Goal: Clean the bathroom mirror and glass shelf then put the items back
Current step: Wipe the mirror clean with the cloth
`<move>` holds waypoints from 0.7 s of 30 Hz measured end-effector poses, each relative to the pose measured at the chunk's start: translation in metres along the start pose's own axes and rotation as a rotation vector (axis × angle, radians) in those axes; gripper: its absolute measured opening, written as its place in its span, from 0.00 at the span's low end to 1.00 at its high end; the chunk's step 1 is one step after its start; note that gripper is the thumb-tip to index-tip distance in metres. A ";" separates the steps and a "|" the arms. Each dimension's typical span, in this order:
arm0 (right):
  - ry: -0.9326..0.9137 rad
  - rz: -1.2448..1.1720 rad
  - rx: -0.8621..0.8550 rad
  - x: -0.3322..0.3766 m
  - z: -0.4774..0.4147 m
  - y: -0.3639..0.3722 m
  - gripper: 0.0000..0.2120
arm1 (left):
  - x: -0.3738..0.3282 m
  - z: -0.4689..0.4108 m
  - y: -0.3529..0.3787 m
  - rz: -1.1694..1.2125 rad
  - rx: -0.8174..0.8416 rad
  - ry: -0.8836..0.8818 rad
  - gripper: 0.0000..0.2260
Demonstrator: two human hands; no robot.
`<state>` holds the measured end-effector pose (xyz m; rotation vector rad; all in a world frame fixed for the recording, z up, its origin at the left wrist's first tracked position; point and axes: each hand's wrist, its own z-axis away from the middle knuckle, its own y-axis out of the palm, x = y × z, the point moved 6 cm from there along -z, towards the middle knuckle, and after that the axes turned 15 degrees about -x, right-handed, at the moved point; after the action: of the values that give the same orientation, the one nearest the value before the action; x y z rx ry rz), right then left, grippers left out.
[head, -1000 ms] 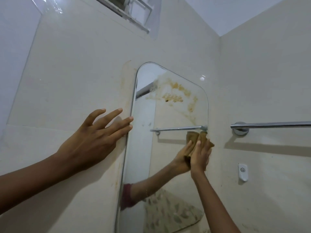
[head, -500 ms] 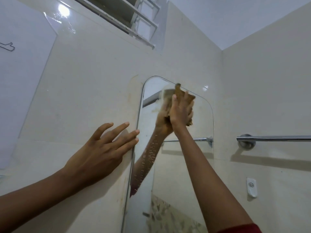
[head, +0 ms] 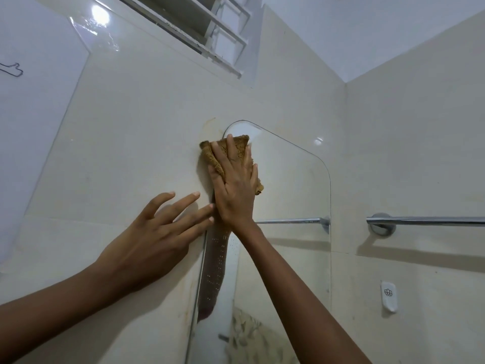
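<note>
A frameless mirror (head: pixel 294 185) with rounded top corners hangs on the cream tiled wall. My right hand (head: pixel 235 187) presses a brown cloth (head: pixel 236 149) flat against the mirror's upper left corner, and the cloth overlaps the left edge onto the tile. My left hand (head: pixel 154 237) lies flat on the wall just left of the mirror, fingers spread, fingertips touching the mirror's edge beside my right wrist. It holds nothing. The glass shelf is out of view.
A chrome towel bar (head: pixel 425 221) is fixed to the right-hand wall, and its reflection shows in the mirror. A small white wall hook (head: pixel 388 295) sits below the bar. A louvred window (head: pixel 210 30) is high above the mirror.
My right hand swept the cloth from the mirror's lower right up and across to its top left corner. The brown stains seen earlier near the top no longer show. My left hand stayed put.
</note>
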<state>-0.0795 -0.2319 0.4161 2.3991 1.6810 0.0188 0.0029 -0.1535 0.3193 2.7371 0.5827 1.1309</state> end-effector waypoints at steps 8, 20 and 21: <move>0.116 -0.034 -0.104 -0.021 -0.049 0.000 0.21 | -0.001 0.000 0.001 0.001 -0.002 0.024 0.22; 0.577 0.187 -0.326 -0.187 -0.052 -0.074 0.20 | 0.002 -0.001 0.000 0.038 0.059 -0.033 0.22; 0.634 0.202 -0.331 -0.197 -0.047 -0.082 0.20 | -0.002 -0.006 0.003 0.038 0.077 -0.043 0.22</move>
<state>-0.2307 -0.3809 0.4692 2.4196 1.4682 1.0974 -0.0014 -0.1567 0.3229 2.8417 0.5829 1.0766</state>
